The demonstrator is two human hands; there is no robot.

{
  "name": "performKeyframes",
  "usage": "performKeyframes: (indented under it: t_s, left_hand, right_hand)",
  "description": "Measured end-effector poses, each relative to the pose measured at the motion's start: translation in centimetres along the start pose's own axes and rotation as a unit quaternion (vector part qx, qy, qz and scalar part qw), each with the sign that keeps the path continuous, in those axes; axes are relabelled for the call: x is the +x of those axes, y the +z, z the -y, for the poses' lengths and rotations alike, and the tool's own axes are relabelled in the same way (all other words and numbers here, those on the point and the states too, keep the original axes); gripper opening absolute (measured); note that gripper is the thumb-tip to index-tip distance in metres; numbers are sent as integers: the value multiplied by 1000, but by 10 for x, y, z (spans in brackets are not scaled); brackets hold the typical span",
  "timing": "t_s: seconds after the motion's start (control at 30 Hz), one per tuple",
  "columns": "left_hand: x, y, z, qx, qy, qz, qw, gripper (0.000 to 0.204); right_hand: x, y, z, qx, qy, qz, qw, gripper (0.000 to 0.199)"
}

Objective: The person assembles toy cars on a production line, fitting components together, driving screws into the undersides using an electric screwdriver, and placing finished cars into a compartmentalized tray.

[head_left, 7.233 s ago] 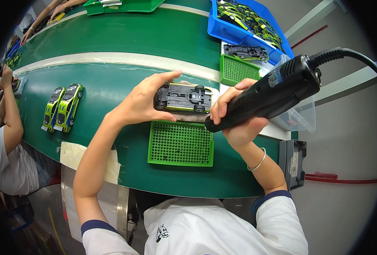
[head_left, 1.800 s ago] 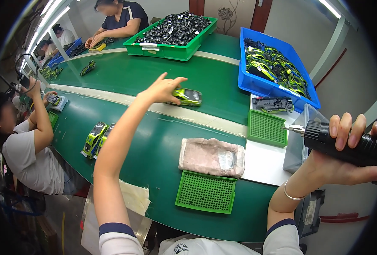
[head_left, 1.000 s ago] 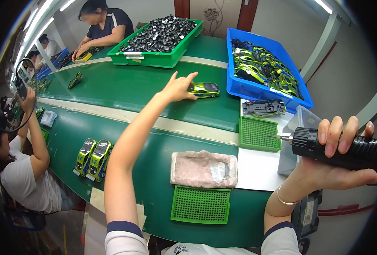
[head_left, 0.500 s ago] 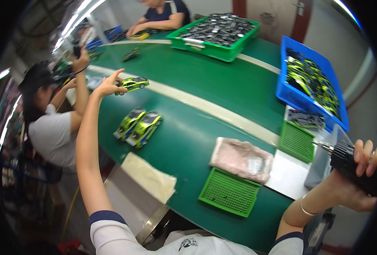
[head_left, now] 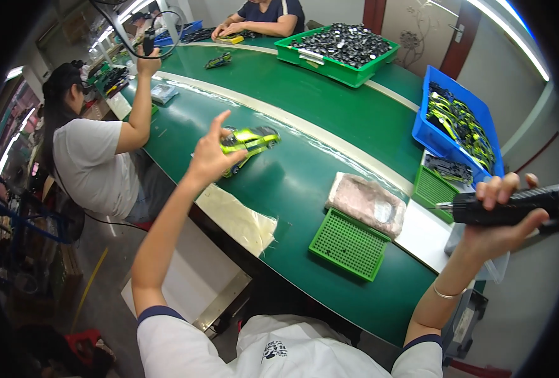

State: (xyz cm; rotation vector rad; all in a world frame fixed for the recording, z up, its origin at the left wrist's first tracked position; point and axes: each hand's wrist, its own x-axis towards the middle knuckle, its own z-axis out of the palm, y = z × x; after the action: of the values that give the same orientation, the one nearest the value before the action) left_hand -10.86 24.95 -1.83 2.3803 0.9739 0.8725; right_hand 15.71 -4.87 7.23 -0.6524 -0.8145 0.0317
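Note:
My left hand [head_left: 209,156] is stretched over the green table, its thumb and fingers around a shiny yellow-green toy car [head_left: 257,137]. Beneath that hand, another yellow-green car [head_left: 235,169] shows only in part, and my fingers hide the rest of what lies there. On the right, raised above the table's edge, my right hand [head_left: 495,234] grips a black electric screwdriver [head_left: 512,206]. Its thin bit points left.
A pale cloth [head_left: 238,217] lies at the near edge. Right of it are a green perforated tray [head_left: 348,246], a pinkish pad [head_left: 366,205] and a second green tray [head_left: 432,189]. A blue bin [head_left: 424,129] holds car parts; a green crate [head_left: 330,70] holds black parts. Co-workers sit left and across.
My left hand has brought the toy car right and nearer to me, over the cars on the table. My right hand has tilted the screwdriver nearly level. The view has shifted.

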Motion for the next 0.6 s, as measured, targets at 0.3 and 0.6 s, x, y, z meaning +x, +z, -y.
performKeyframes:
  t_s: [0.3, 0.6]
  left_hand:
    - [-56, 85, -5, 84, 57, -139, 985, 83]
    - [-60, 79, 2, 203, 8, -195, 959, 83]
  right_hand:
    - [-56, -19, -4, -198, 186, -45, 961, 29]
    - [-125, -37, -6, -152, 43, -182, 971, 29]
